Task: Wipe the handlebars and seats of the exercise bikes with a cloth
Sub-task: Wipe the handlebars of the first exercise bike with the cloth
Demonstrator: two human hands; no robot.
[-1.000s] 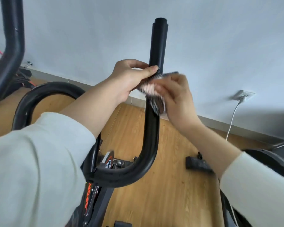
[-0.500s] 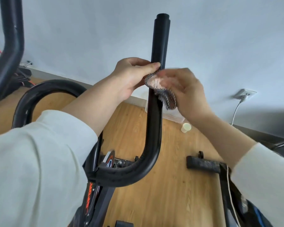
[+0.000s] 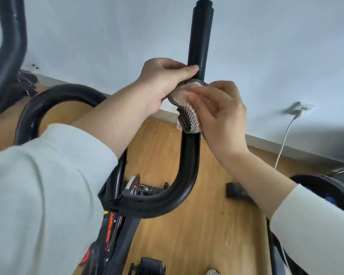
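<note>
Cloth: the black-and-white checked cloth [image 3: 187, 119], pink on its inner face, is wrapped around the upright stretch of the black tubular handlebar [image 3: 189, 157], above its bend.
Right hand: the right hand [image 3: 221, 113] pinches the cloth's lower fold with curled fingers and presses it to the bar.
Left hand: the left hand [image 3: 161, 81] is curled on the cloth's upper end, its thumb tip touching the bar just above the cloth.
Bike: the black bike frame with orange lettering [image 3: 109, 232] stands below the handlebar.
Surroundings: a wooden plank floor [image 3: 207, 231] lies beneath, and a white wall socket [image 3: 300, 107] with a hanging white cable is well off to the right.
</note>
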